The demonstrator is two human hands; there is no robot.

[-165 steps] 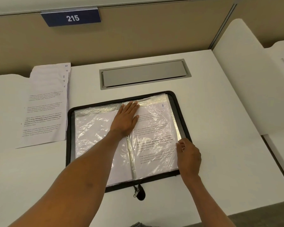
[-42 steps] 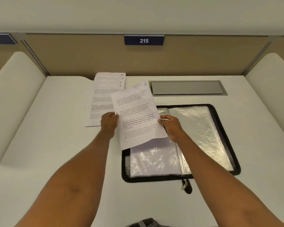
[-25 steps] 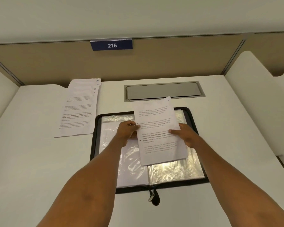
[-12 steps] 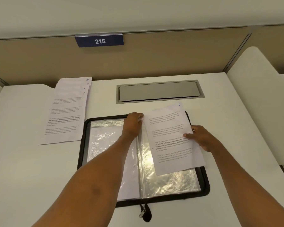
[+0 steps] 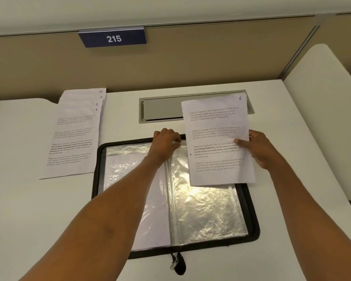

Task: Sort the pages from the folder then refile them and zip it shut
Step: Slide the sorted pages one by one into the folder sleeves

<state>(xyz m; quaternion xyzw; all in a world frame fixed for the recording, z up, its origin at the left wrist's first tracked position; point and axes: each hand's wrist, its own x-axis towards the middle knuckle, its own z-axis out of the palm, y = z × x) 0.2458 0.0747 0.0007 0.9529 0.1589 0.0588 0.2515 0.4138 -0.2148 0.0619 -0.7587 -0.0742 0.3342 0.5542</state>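
Head view: the black folder (image 5: 251,224) lies open on the desk (image 5: 39,209), with bare room on its right up to the divider (image 5: 316,128). The left hand (image 5: 165,145) pinches a clear sleeve's (image 5: 207,211) top edge; the right hand (image 5: 261,151) grips one page (image 5: 215,128), marked 6, above it. Four numbered pages (image 5: 73,138) lie fanned at left.

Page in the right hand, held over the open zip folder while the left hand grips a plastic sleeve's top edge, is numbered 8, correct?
Not quite: the head view shows the page in the right hand is numbered 6, not 8. The rest holds: it is over the open zip folder, and the left hand grips a plastic sleeve at its top edge.
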